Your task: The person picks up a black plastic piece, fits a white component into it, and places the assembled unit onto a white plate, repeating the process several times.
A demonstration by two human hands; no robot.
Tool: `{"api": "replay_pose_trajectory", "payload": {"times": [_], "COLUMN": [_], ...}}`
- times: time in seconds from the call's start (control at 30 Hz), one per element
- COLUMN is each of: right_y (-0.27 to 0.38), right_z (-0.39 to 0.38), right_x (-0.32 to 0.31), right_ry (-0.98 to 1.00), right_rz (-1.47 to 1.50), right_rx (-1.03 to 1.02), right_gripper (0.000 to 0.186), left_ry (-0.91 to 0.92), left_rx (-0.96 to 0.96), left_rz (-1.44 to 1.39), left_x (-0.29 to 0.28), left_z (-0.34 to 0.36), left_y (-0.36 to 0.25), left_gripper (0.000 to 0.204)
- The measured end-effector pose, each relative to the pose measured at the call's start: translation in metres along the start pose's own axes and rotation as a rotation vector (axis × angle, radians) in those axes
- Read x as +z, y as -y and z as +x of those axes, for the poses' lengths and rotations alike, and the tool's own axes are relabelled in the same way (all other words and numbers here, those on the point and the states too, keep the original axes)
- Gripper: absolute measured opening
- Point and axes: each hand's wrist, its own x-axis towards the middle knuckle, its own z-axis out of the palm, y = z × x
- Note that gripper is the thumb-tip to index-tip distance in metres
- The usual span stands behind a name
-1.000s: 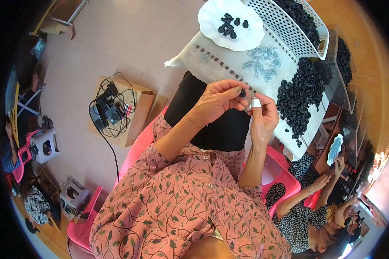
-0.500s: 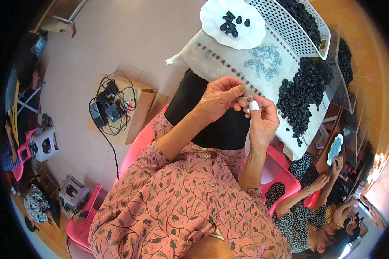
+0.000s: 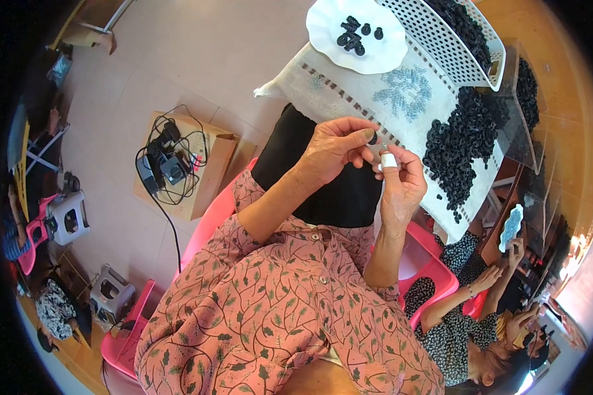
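My left hand (image 3: 336, 150) pinches a small round black part (image 3: 373, 138) between thumb and index finger. Close beside it, my right hand (image 3: 404, 184) has a tiny shiny, clear-looking piece (image 3: 384, 147) at its fingertips. White tape (image 3: 388, 160) wraps the right thumb. Both hands are over my lap, at the near edge of a white cloth (image 3: 346, 69). On this cloth lie a heap of small black parts (image 3: 461, 145) and a scatter of small bluish clear pieces (image 3: 405, 92). A white wavy-rimmed plate (image 3: 319, 36) bears several black parts.
A white perforated basket (image 3: 435, 39) full of black parts stands at the far right, by a clear plastic panel (image 3: 517, 125). Left of me, a cardboard box (image 3: 207, 178) carries cables and devices. At right, another person's hand (image 3: 516, 250) touches a light-blue tray (image 3: 511, 227).
The black part now shows at my left fingertips, where it was hard to see before. My right hand and its shiny piece have shifted slightly right and down.
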Motion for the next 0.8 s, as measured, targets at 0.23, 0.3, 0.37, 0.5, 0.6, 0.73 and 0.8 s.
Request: {"api": "replay_pose_trajectory", "payload": {"times": [0.23,0.3,0.37,0.5,0.6,0.73,0.8], "right_y": [-0.001,-0.002,-0.003,-0.007,-0.005,-0.012,-0.015], "right_z": [-0.002,-0.002,-0.001,0.000,0.000,0.000,-0.001], "right_x": [0.004,0.006,0.008,0.013,0.018,0.017,0.016], "right_ry": [0.005,-0.007,-0.021,-0.042,-0.058,-0.104,-0.109], "right_rz": [0.013,0.013,0.013,0.012,0.003,-0.046,-0.080], "right_rx": [0.030,0.024,0.017,-0.007,-0.029,-0.090,-0.114], "right_gripper": [0.014,0.013,0.013,0.013,0.013,0.013,0.013], "left_ry": [-0.117,-0.127,-0.136,-0.099,-0.093,-0.094,-0.095], "left_rx": [-0.027,-0.030,-0.033,-0.038,-0.030,-0.024,-0.029], "left_rz": [-0.154,-0.182,-0.210,-0.234,-0.211,-0.179,-0.186], "left_x": [0.005,0.008,0.009,0.007,0.009,0.012,0.013], "left_z": [0.001,0.000,0.000,-0.002,-0.003,-0.004,-0.004], "left_y": [-0.002,-0.002,-0.002,0.001,0.002,0.003,0.002], "left_gripper": [0.018,0.018,0.018,0.018,0.019,0.018,0.018]}}
